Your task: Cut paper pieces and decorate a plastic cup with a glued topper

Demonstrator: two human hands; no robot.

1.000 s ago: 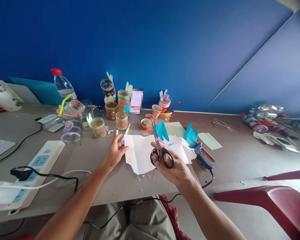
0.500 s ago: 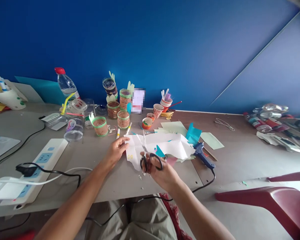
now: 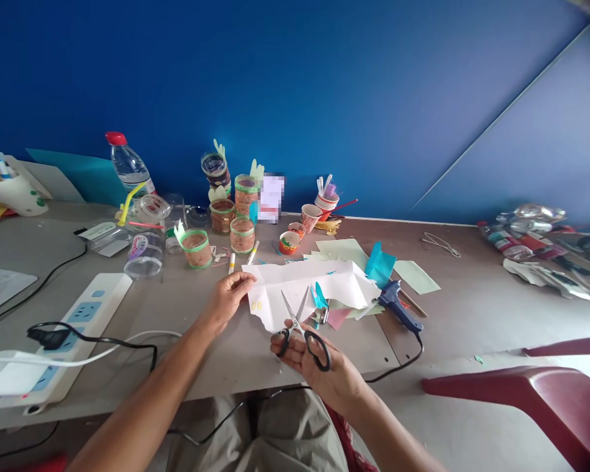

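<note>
My left hand pinches the left edge of a white sheet of paper, which has a ragged outline and two small yellow ovals near its lower left. A pair of black-handled scissors lies across the palm of my right hand, with fingers in the handle loops. The blades stand apart and point away from me, over the paper's lower part. Cut scraps of blue paper rest on the sheet, just right of the blade tips.
Right of the paper is a blue glue gun with its cord. Behind it stand wrapped jars and paper cups. A white power strip with cables lies at left. A red chair stands at right.
My right hand has drawn the scissors back toward me and lower, and turned more palm up. The blades have come away from the paper's upper part. My left hand stays about in place.
</note>
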